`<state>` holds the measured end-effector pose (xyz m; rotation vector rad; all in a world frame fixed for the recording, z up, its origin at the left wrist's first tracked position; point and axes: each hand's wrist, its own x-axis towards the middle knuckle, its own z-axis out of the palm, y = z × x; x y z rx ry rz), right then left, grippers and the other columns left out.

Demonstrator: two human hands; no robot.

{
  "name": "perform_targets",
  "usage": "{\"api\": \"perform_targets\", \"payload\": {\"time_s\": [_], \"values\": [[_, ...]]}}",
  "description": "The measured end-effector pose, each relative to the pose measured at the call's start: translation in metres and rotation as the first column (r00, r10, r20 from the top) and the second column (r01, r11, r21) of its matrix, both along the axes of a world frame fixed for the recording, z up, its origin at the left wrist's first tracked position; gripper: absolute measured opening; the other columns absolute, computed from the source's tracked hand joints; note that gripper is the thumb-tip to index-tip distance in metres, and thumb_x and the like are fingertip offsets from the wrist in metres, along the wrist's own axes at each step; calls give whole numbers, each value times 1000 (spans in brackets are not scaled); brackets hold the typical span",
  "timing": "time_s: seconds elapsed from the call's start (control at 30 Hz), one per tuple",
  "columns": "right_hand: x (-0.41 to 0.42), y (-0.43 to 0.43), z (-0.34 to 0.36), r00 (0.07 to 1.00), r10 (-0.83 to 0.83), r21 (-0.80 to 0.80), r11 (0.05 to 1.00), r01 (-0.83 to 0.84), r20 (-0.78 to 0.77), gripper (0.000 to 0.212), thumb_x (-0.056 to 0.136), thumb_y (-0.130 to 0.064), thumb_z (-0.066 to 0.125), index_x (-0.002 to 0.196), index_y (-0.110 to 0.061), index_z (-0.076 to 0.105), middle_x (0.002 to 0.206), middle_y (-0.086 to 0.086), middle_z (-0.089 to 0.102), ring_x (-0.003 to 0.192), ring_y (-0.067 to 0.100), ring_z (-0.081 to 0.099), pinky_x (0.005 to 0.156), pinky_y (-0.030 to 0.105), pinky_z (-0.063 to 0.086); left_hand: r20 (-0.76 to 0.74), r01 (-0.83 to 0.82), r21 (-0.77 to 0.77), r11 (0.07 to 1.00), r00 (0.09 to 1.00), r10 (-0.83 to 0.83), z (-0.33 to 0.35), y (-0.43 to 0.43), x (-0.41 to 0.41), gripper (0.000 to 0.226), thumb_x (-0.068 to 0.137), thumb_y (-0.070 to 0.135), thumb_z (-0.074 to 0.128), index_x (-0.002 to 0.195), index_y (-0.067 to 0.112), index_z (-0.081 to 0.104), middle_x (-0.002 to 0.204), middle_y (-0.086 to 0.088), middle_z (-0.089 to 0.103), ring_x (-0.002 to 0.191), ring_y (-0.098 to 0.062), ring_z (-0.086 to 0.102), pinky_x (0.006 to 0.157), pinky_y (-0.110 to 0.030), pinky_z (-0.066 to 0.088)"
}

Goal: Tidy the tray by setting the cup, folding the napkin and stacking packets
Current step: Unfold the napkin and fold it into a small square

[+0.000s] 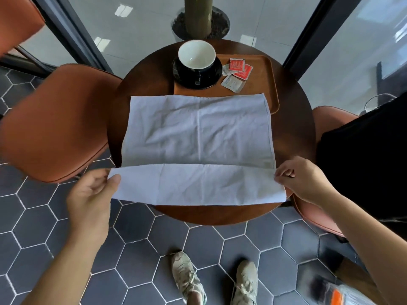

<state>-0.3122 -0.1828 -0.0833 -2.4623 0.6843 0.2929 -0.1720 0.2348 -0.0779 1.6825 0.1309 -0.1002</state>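
Napkin: pale grey napkin [198, 133] spread across the round wooden table [293, 137]; its far edge overlaps the near rim of the tray; its near edge is turned up and back over itself as a band
My left hand: left hand [92, 194] pinches the band's left corner, thumb on top, fingers closed beneath the cloth
My right hand: right hand [299, 179] pinches the band's right corner, fingertips tight together
Cup: white-lined cup [196, 55] upright on a black saucer [197, 72], at the left end of the tray
Tray: orange-brown tray [262, 84] at the table's far side
Packets: packets [236, 72] loose and overlapping on the tray, just right of the saucer; two red, two pale
Writing: print on the packets too small to read; no brand legible
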Motion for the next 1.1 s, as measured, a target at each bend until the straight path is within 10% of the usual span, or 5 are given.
{"api": "perform_targets", "payload": {"time_s": [0.23, 0.5, 0.67, 1.1], "values": [[-19, 5, -2, 981, -176, 329, 934, 140, 84, 30, 73, -19, 87, 89, -32, 65, 83, -10, 71, 73, 2, 67, 66, 23, 49, 2, -2, -2, 1000, 1000, 2, -1, 15, -32, 30, 94, 1, 63, 93, 29, 73, 92, 14, 77, 86, 0, 70, 86, -14, 54], [-19, 20, -19, 909, -360, 201, 926, 320, 210, 37, 69, -12, 83, 98, -26, 66, 74, -10, 69, 71, 8, 66, 58, 20, 46, 5, -129, -14, 992, 992, 129, 2, 8, -50, 24, 93, 1, 64, 95, 24, 72, 91, 16, 77, 87, 0, 70, 89, -16, 54], [-29, 5, -10, 807, -543, 601, 732, 321, 232, 23, 75, -4, 76, 91, -21, 77, 87, 11, 77, 84, 36, 73, 74, 42, 63, -8, -145, -46, 988, 989, 144, 4, 9, -55, 20, 95, 3, 63, 109, 16, 69, 94, 8, 75, 95, -15, 66, 98, -32, 51], [-68, 5, 14, 834, -413, 639, 763, 97, 367, 9, 84, -4, 73, 86, -13, 74, 71, -13, 75, 61, -2, 65, 60, 7, 49, -29, -213, 9, 977, 977, 213, 4, 14, -80, 20, 95, 10, 65, 91, 27, 73, 84, 5, 72, 88, -19, 64, 88, -44, 53]]}}
